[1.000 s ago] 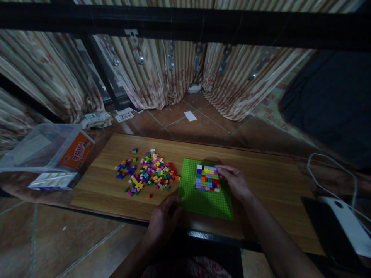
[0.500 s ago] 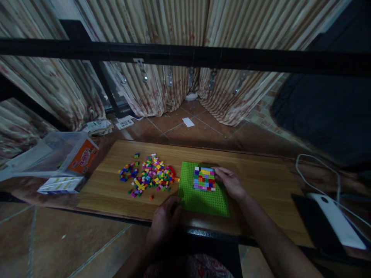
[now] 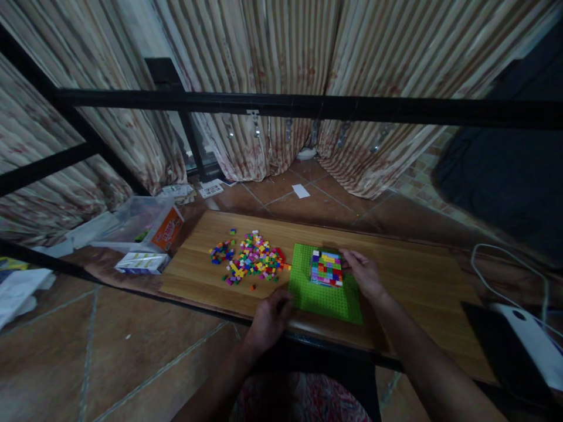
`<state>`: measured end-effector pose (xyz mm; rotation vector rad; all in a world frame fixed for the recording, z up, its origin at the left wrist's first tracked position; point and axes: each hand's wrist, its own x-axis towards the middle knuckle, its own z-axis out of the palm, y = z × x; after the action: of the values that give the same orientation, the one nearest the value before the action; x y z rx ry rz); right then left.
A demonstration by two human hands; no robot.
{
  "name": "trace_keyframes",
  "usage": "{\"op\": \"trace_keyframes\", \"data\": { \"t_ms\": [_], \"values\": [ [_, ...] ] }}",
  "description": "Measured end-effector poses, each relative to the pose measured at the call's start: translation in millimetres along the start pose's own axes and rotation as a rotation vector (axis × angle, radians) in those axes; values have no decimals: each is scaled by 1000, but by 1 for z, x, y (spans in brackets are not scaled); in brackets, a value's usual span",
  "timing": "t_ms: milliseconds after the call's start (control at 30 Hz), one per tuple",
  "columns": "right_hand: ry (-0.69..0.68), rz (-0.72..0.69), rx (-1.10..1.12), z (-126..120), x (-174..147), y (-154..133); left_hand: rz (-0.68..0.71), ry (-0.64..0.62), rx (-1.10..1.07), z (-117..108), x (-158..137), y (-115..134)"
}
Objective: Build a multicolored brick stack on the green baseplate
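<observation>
A green studded baseplate [image 3: 323, 303] lies on the wooden table in front of me. On it stands a square block of toy bricks [image 3: 326, 269], several layers high, its top a patchwork of colours. My right hand [image 3: 366, 275] is at the block's right side, fingers closed against its back right edge; the fingertips are partly hidden. Close to the baseplate's front left edge, my left hand [image 3: 272, 316] rests with thumb and fingers curled together. What it holds, if anything, is hidden. Left of the baseplate, many loose toy bricks [image 3: 257, 258] are spread in a heap.
A clear plastic box [image 3: 136, 220] with an orange label and a white carton [image 3: 143, 262] stand beyond the left end of the wooden table [image 3: 417, 293]. A black bar [image 3: 285, 105] crosses beyond the table. At right lie a white device [image 3: 532, 340] and its cable.
My view has swung slightly left, so everything sits further right in the picture. Both hands keep nearly the same places by the block and the baseplate.
</observation>
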<state>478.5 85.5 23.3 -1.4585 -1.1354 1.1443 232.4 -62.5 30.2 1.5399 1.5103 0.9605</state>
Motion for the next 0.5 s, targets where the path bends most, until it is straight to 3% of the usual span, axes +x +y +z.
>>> {"op": "trace_keyframes", "data": {
  "t_ms": [100, 133, 233, 367, 500],
  "values": [
    [232, -109, -83, 3, -15, -17, 31, 51, -3, -18, -6, -4],
    [254, -144, -118, 7, -24, -24, 27, 98, 26, -26, -8, -8],
    [101, -247, -135, 29, -59, -41, -13, 223, 145, -51, -11, -25],
    [-215, -435, -279, 73, -97, -44, -21, 162, 348, -70, -12, -42],
    [-196, -515, -492, 112, -91, -39, 19, 68, 484, -70, -3, -41]
  ]
}}
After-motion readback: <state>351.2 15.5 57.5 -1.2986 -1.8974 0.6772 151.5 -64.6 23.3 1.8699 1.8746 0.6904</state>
